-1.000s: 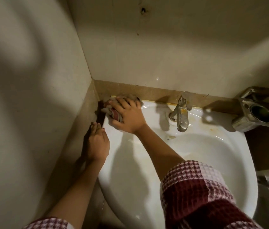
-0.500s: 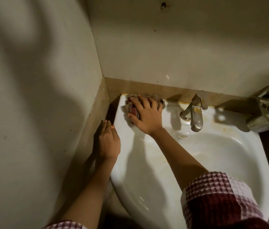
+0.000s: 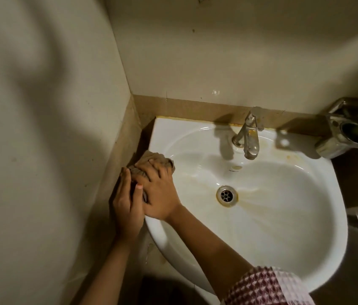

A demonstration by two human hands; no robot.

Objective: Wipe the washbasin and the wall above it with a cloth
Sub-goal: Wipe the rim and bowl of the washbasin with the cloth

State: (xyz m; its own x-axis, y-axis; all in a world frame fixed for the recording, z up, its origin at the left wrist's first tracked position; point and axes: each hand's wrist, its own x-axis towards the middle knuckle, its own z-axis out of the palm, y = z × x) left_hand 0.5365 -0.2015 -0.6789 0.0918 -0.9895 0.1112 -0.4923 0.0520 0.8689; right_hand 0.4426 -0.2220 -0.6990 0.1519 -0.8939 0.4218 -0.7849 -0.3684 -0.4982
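Note:
A white washbasin (image 3: 283, 238) with yellowish stains sits in a corner below the cream wall (image 3: 228, 51). A brownish crumpled cloth (image 3: 151, 159) lies on the basin's left rim. My right hand (image 3: 160, 192) lies on the cloth, fingers spread and curled over it. My left hand (image 3: 125, 208) is at the rim's outer edge beside the side wall, its thumb against the cloth's near end under my right hand. Much of the cloth is hidden by both hands.
A metal tap (image 3: 248, 137) stands at the basin's back, the drain (image 3: 226, 194) in the bowl's middle. A metal holder (image 3: 347, 133) juts from the wall at the right. A brown tile band (image 3: 195, 106) runs behind the basin. The side wall (image 3: 41, 150) is close on the left.
My right hand has slid the cloth from the back left corner forward along the left rim. My left hand has closed in against the cloth. The view has tilted down, showing the drain.

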